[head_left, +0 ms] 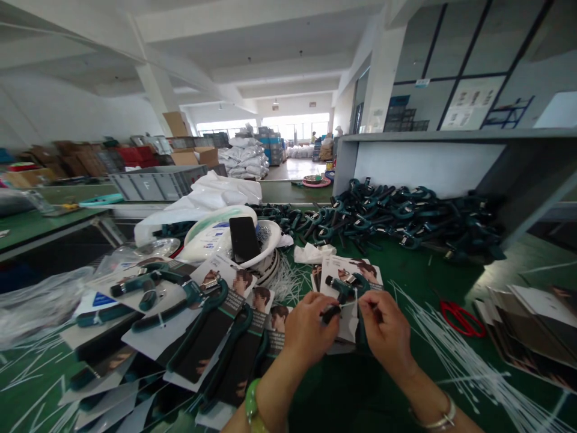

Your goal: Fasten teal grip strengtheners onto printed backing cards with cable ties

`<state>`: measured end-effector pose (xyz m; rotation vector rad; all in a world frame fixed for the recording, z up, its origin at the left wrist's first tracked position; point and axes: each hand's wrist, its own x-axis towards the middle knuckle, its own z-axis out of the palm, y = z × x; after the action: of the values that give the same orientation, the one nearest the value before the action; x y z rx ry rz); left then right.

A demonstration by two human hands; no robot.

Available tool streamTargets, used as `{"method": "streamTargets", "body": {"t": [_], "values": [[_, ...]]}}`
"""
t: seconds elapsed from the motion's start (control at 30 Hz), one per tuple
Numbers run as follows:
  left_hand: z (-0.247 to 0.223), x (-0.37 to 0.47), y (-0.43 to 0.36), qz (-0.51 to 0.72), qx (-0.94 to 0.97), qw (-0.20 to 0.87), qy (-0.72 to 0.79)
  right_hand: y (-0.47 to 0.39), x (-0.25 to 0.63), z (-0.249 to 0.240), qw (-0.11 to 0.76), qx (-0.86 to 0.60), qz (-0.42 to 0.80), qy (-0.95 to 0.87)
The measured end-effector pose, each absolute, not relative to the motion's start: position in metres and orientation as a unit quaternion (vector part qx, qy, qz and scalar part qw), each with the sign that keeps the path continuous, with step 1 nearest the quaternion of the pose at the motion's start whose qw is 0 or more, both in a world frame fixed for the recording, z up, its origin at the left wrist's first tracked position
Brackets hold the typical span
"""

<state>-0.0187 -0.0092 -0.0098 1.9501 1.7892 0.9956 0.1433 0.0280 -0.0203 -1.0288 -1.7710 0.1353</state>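
Observation:
In front of me a teal and black hand grip exerciser lies on a printed backing card. My left hand is closed around a dark end that appears to be one of its handles. Pinched in the fingers of my right hand is a thin white cable tie, which runs across toward the left hand. The fingers partly hide the exerciser and the card. To the left, several exercisers on cards lie in an overlapping pile, with white ties visible on some.
Loose exercisers are heaped behind, partly inside a grey shelf. Cable ties, red scissors and a stack of cards lie right. A phone rests on a white bowl near the plastic bag.

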Motion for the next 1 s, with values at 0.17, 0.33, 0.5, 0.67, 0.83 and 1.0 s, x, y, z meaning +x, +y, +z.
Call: {"method": "streamTargets", "body": {"t": [0.17, 0.33, 0.5, 0.67, 0.83, 1.0], "values": [[-0.023, -0.018, -0.012, 0.313, 0.678, 0.143, 0.65, 0.026, 0.146, -0.013, 0.452, -0.394, 0.128, -0.79], [-0.033, -0.016, -0.008, 0.308, 0.636, 0.124, 0.696, 0.017, 0.154, -0.019, 0.325, -0.363, 0.068, -0.871], [-0.03, -0.015, -0.006, 0.307, 0.642, 0.119, 0.693, 0.015, 0.159, -0.025, 0.256, -0.403, 0.045, -0.877], [-0.021, -0.004, 0.004, 0.323, 0.653, 0.125, 0.674, 0.018, 0.159, -0.022, 0.269, -0.4, 0.092, -0.871], [-0.021, 0.003, 0.01, 0.299, 0.659, 0.112, 0.681, 0.015, 0.161, -0.026, 0.325, -0.388, 0.091, -0.858], [-0.022, 0.001, 0.01, 0.284, 0.666, 0.092, 0.684, 0.006, 0.16, -0.034, 0.346, -0.403, 0.07, -0.844]]}}
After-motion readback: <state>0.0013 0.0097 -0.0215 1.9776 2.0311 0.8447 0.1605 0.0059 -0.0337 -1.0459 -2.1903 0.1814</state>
